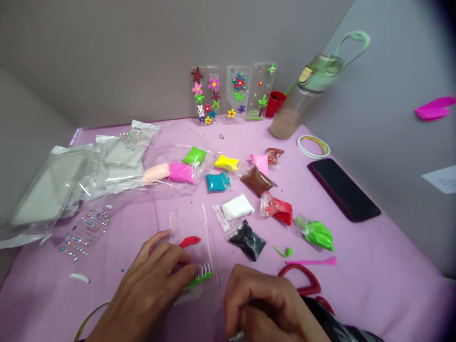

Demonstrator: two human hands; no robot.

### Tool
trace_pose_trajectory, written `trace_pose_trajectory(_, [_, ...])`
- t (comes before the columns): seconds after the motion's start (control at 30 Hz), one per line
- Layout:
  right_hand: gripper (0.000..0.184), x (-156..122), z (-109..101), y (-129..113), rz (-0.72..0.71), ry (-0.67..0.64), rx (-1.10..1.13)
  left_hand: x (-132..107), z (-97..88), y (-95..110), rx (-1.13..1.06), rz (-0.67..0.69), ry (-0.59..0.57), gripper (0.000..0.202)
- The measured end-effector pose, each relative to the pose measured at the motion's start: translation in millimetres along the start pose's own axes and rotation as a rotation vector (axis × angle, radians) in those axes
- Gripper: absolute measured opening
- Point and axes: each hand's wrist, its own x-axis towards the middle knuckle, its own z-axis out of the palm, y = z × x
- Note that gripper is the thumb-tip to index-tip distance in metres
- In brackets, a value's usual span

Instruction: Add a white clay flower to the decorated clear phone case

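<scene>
A clear phone case [187,221] lies in front of me. On it are a red clay shape [190,241] with a dark dot, and a green clay strip [203,279] with thin white strips standing across it. My left hand [160,266] rests over the case's left side, fingers apart, its thumb touching the green strip. The palm hides part of the case. Just to the right, my right hand [267,304] is closed in a curled grip. A small pale tip shows below its fingers, but what it belongs to is hidden.
Clay packets, among them black [247,241], white [238,206] and red [280,209], lie beyond the case. Red-handled scissors [302,280] and a pink tool [311,261] sit right. Further off are a phone [344,189], bottle [302,95], and decorated cases [238,95].
</scene>
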Motion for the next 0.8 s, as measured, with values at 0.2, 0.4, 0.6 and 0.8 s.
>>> trace_pose_trajectory(0.2, [0.032,4.9,8.2,25.9,-0.384,0.014,-0.758,0.9,0.7,-1.4,-0.005,0.034,0.01,0.031])
trace_pose_trajectory(0.4, [0.032,8.1,16.1,29.1,-0.506,0.111,-1.134,1.5,8.4,2.9,0.011,-0.003,0.104,0.033])
trace_pose_trajectory(0.6, [0.02,9.5,18.9,26.9,-0.487,0.063,-1.294,2.6,13.7,2.3,0.018,0.011,0.135,0.036])
trace_pose_trajectory(0.8, [0.02,11.2,18.9,31.4,-0.514,0.06,-1.361,1.3,13.3,2.9,0.04,0.0,0.11,0.035])
